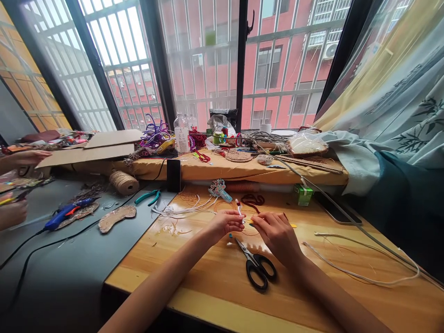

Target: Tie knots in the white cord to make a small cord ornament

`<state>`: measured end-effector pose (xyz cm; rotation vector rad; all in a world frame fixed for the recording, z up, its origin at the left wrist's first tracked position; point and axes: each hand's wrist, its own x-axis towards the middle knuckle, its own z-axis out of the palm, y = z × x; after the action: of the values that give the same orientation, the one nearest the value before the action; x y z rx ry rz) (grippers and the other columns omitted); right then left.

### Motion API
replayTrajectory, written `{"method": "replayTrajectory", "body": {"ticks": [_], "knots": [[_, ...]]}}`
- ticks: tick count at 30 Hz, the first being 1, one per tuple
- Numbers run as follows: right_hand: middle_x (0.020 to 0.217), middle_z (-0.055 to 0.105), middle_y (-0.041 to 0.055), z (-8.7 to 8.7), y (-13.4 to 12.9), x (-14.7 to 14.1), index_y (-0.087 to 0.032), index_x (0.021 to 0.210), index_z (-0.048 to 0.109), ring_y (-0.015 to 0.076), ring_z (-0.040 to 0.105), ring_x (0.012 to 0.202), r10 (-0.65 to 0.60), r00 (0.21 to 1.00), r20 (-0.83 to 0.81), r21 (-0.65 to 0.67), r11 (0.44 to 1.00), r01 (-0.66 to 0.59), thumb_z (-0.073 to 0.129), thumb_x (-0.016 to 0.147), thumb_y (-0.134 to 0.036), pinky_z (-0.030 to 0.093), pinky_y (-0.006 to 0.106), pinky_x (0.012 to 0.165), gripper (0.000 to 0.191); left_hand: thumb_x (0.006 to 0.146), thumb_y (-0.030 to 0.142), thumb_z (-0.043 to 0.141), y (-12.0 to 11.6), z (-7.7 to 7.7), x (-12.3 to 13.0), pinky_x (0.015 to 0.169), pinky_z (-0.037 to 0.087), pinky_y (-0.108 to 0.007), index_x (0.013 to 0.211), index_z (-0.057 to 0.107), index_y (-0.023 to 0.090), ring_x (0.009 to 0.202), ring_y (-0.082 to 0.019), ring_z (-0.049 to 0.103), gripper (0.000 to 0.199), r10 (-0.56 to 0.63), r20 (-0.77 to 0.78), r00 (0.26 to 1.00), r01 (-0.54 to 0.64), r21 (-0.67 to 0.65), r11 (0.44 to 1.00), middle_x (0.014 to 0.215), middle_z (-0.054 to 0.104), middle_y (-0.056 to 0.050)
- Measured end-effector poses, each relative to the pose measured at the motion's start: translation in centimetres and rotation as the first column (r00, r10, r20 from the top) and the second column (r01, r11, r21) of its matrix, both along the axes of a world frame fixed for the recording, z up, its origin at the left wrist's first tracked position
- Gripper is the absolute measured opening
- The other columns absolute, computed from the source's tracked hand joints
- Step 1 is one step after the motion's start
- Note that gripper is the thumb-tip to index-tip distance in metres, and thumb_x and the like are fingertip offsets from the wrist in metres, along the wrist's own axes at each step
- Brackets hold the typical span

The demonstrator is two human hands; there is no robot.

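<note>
My left hand [227, 224] is pinched on a small white strip [239, 209] that sticks up past its fingertips. Close beside it, my right hand [275, 231] is closed on a thin tool whose yellow end [293, 225] shows behind the knuckles. The fingertips of both hands nearly meet, and what lies between them is too small to make out. Below the hands, black-handled scissors [258, 270] lie on the wooden table with their blades slightly apart. Dark red cord [253, 200] is just beyond the right hand, and white cords [183, 212] spread out to the left.
On the grey table are a blue glue gun [67, 215], twine spool [124, 182], pliers [148, 197] and a curved flat piece [117, 218]. Another person's hand [29, 158] is at far left by cardboard [93, 155]. A bottle [182, 134] stands on the sill. A phone [335, 206] lies right.
</note>
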<state>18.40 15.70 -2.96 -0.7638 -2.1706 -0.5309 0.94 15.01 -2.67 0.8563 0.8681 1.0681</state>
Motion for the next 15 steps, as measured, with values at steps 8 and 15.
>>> {"method": "replayTrajectory", "body": {"ticks": [8, 15], "knots": [[0.078, 0.060, 0.0036, 0.01, 0.06, 0.08, -0.016, 0.088, 0.059, 0.0152, 0.048, 0.072, 0.023, 0.999, 0.047, -0.013, 1.000, -0.023, 0.048, 0.081, -0.019, 0.030, 0.028, 0.068, 0.013, 0.061, 0.016, 0.067, -0.02, -0.02, -0.07, 0.056, 0.046, -0.017, 0.076, 0.061, 0.007, 0.053, -0.008, 0.057, 0.019, 0.001, 0.008, 1.000, -0.001, 0.003, 1.000, 0.060, 0.059, -0.003], [0.077, 0.060, 0.0039, 0.53, 0.12, 0.34, -0.016, 0.086, 0.059, 0.0149, 0.049, 0.072, 0.059, 0.995, 0.084, 0.026, 0.998, -0.061, 0.047, 0.082, -0.020, 0.031, 0.028, 0.068, 0.013, 0.060, 0.016, 0.067, 0.23, -0.43, -0.38, 0.054, 0.047, -0.017, 0.077, 0.061, 0.008, 0.054, -0.008, 0.057, 0.020, -0.003, 0.018, 1.000, 0.002, 0.019, 1.000, 0.060, 0.059, -0.003]]}}
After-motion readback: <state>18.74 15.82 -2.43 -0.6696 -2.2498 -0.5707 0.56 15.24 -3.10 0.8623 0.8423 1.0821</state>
